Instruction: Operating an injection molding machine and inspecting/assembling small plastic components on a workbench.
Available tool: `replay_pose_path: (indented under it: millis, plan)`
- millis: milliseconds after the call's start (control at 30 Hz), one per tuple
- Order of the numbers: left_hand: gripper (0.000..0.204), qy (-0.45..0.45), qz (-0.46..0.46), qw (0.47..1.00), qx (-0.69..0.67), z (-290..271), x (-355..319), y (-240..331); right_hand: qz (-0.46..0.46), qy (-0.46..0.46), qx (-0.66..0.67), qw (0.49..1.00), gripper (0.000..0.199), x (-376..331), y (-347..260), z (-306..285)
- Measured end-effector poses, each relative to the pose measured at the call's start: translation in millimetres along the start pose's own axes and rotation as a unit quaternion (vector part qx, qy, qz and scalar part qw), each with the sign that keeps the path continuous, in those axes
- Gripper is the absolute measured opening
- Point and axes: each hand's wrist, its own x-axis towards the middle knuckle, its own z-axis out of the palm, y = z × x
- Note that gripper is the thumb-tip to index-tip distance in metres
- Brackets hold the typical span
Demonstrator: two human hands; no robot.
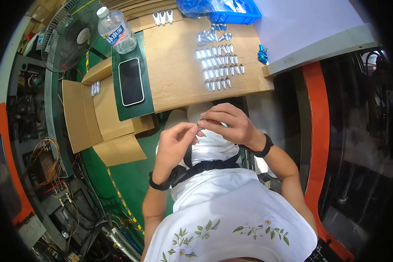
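Above my lap, just off the near edge of the cardboard-covered table (174, 65), my two hands meet fingertip to fingertip. My left hand (174, 142) is closed in a pinch, and so is my right hand (232, 125). A tiny piece shows between their tips, mostly covered by the fingers, too small to name. Several shiny silver tapered parts (218, 61) lie on the cardboard beyond my hands, most of them in rows, with a looser group farther back. Three white-and-silver pieces (162, 18) stand apart at the far left.
A phone (131, 81) and a plastic bottle (118, 37) are on the table's green left side. Below them sits an open carton (78, 118) holding a few silver parts. A blue bin (238, 18) is at the back. Orange-edged machines (315, 131) flank me; a fan (70, 39) stands far left.
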Motion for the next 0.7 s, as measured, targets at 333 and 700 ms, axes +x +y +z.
replay_pose_path:
  millis: [333,700]
  plan:
    - [0.013,0.053,0.077,0.995,-0.036,9,2,-13,0.051,0.051,0.04,0.997,0.034,-6,-11,18]
    - [0.018,0.014,0.051,0.986,-0.16,4,-1,-22,0.101,0.095,0.083,0.987,0.033,-9,-19,28]
